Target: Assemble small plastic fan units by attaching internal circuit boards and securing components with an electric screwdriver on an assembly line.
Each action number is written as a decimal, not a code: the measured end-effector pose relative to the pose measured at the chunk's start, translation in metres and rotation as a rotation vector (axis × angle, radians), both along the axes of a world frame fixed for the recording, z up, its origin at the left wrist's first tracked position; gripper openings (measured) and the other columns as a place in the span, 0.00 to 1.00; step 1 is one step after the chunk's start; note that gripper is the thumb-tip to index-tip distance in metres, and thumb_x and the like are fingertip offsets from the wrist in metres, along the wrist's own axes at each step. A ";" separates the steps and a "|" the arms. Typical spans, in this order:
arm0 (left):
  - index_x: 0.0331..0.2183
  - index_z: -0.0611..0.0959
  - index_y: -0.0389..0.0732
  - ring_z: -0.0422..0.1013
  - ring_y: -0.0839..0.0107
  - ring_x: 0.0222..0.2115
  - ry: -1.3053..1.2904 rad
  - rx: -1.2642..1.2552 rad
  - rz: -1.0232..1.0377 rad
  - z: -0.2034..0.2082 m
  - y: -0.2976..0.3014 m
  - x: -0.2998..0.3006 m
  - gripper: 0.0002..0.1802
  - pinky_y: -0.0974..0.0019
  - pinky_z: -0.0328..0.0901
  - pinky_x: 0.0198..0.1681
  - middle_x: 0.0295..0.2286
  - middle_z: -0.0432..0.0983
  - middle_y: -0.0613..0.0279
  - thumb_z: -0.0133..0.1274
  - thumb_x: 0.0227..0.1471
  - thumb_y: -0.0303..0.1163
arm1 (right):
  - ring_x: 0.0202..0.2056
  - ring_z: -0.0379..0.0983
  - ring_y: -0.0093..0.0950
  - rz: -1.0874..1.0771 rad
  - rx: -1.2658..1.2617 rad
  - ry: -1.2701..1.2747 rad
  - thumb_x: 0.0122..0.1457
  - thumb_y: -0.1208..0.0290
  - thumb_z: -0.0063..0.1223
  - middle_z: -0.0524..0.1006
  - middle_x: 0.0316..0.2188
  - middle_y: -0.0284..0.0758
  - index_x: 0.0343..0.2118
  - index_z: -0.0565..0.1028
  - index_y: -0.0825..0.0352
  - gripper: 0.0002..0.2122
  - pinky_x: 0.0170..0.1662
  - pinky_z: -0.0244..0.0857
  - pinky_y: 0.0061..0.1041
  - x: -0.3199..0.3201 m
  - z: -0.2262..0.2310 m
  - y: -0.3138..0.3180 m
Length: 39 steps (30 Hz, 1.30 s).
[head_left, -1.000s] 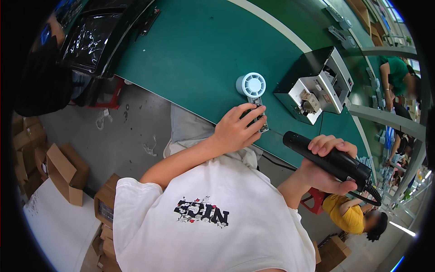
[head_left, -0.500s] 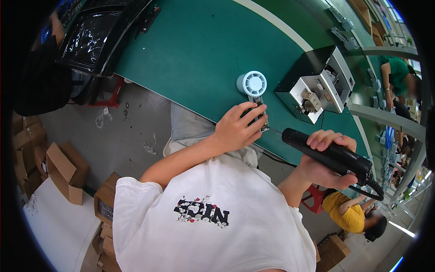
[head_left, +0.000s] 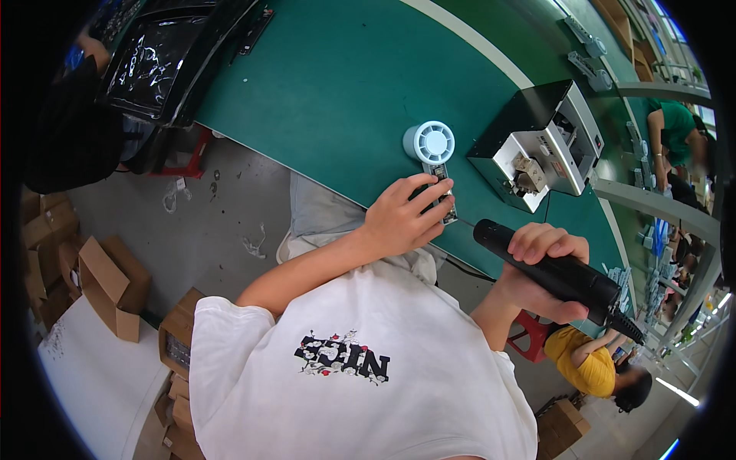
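Observation:
My left hand is closed on a small pale-blue fan that lies on the green table. Its round, vented head sits just beyond my fingers. Between and past the fingertips the narrow handle shows its open inside with small parts. A black electric screwdriver is gripped in my right hand, tilted, with its cord leaving the back end. The thin bit points left at the near end of the handle; whether it touches cannot be made out.
A black-and-silver box-shaped machine stands right of the fan on the green table. Far left is a glossy black wrapped object, a person's arm beside it. Cardboard boxes sit lower left. A person in yellow is at the right.
My right hand and the screwdriver have shifted slightly left, its back end swinging a little lower. My left hand stays on the fan's handle.

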<state>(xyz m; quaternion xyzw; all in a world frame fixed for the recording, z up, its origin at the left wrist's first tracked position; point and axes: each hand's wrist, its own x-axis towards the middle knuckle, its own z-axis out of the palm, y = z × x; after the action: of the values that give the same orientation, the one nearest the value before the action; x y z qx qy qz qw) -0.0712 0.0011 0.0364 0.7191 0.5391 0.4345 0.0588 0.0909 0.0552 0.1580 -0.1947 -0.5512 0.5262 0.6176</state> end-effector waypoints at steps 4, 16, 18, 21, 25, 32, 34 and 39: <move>0.36 0.83 0.43 0.68 0.62 0.44 0.003 0.000 0.006 0.001 0.000 0.000 0.20 0.63 0.70 0.41 0.47 0.74 0.64 0.62 0.35 0.34 | 0.19 0.67 0.29 0.018 -0.010 -0.002 0.43 0.27 0.54 0.69 0.19 0.37 0.31 0.65 0.71 0.40 0.22 0.65 0.28 -0.003 0.001 0.001; 0.35 0.84 0.42 0.69 0.63 0.44 -0.002 0.021 0.036 0.003 -0.002 0.001 0.19 0.65 0.70 0.42 0.46 0.75 0.64 0.62 0.33 0.33 | 0.23 0.66 0.31 0.083 0.088 0.007 0.50 0.27 0.41 0.68 0.22 0.39 0.39 0.67 0.74 0.41 0.28 0.63 0.30 0.028 0.051 0.047; 0.35 0.84 0.42 0.69 0.63 0.44 -0.013 0.033 0.020 0.004 0.000 0.003 0.19 0.64 0.69 0.41 0.46 0.75 0.64 0.62 0.33 0.32 | 0.24 0.66 0.31 0.028 0.047 0.022 0.51 0.29 0.40 0.69 0.22 0.40 0.39 0.69 0.72 0.39 0.29 0.62 0.31 0.039 0.061 0.066; 0.35 0.84 0.42 0.68 0.63 0.44 -0.018 0.044 0.029 0.004 0.000 0.002 0.19 0.63 0.69 0.41 0.46 0.75 0.65 0.62 0.33 0.32 | 0.22 0.66 0.31 -0.108 -0.004 -0.040 0.52 0.29 0.39 0.69 0.20 0.39 0.36 0.70 0.71 0.38 0.28 0.63 0.30 0.039 0.058 0.087; 0.36 0.83 0.42 0.68 0.63 0.42 0.008 0.036 0.034 0.006 -0.003 0.000 0.20 0.61 0.67 0.41 0.47 0.74 0.64 0.62 0.33 0.32 | 0.20 0.66 0.31 -0.225 -0.059 -0.204 0.52 0.30 0.38 0.69 0.19 0.38 0.32 0.68 0.71 0.37 0.27 0.65 0.29 0.030 0.051 0.092; 0.36 0.83 0.42 0.68 0.63 0.41 -0.024 0.052 0.030 0.002 -0.001 0.000 0.20 0.60 0.67 0.42 0.48 0.74 0.64 0.62 0.33 0.31 | 0.22 0.66 0.32 0.024 -0.065 -0.089 0.51 0.30 0.41 0.68 0.21 0.41 0.36 0.66 0.72 0.38 0.28 0.64 0.30 0.017 0.048 0.070; 0.36 0.83 0.41 0.68 0.62 0.41 -0.050 0.044 0.003 0.001 -0.002 0.001 0.21 0.59 0.67 0.43 0.47 0.74 0.63 0.62 0.33 0.31 | 0.22 0.66 0.32 0.081 -0.012 -0.025 0.51 0.30 0.41 0.68 0.21 0.41 0.37 0.66 0.73 0.39 0.29 0.65 0.31 0.002 0.049 0.057; 0.36 0.82 0.40 0.67 0.62 0.42 -0.042 0.047 -0.003 0.002 -0.003 -0.002 0.20 0.58 0.66 0.45 0.48 0.73 0.60 0.61 0.34 0.31 | 0.25 0.69 0.34 0.178 0.069 0.029 0.50 0.28 0.42 0.70 0.23 0.43 0.40 0.65 0.75 0.42 0.30 0.67 0.33 -0.043 0.046 0.044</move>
<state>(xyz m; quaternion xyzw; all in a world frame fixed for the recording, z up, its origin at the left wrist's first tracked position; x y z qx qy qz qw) -0.0734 -0.0020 0.0383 0.7119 0.5263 0.4617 0.0539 0.0480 0.0995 0.2042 -0.1162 -0.5752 0.5623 0.5826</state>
